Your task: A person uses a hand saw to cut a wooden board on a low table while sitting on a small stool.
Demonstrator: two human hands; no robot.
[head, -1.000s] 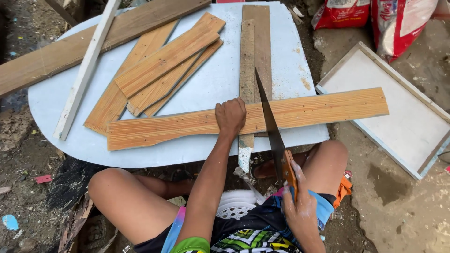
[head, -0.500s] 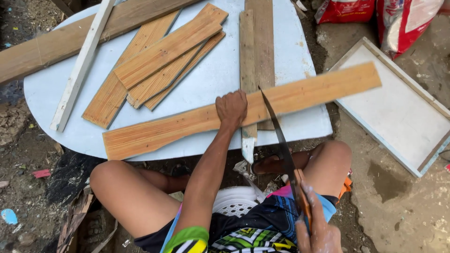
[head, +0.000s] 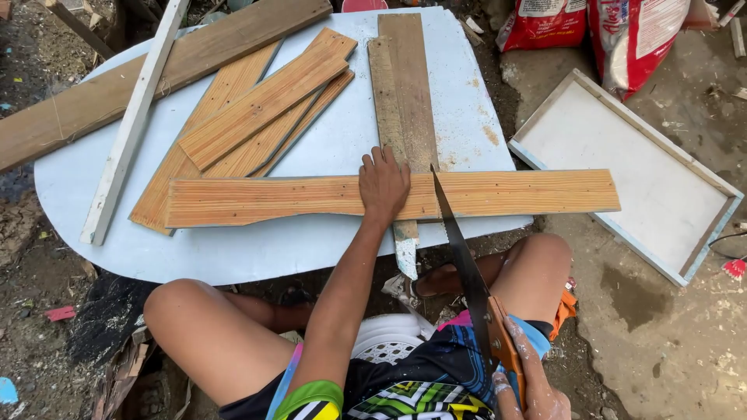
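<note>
Since the earlier frame my right hand (head: 529, 389) has drawn the gripped saw (head: 461, 257) back toward lower right, my left hand (head: 383, 187) pressing the plank (head: 272, 200) flat mid-frame on the worktop (head: 257, 249), cut underway.

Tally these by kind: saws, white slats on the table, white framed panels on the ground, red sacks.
Hand saw: 1
White slat: 1
White framed panel: 1
Red sacks: 2
Total: 5
</note>
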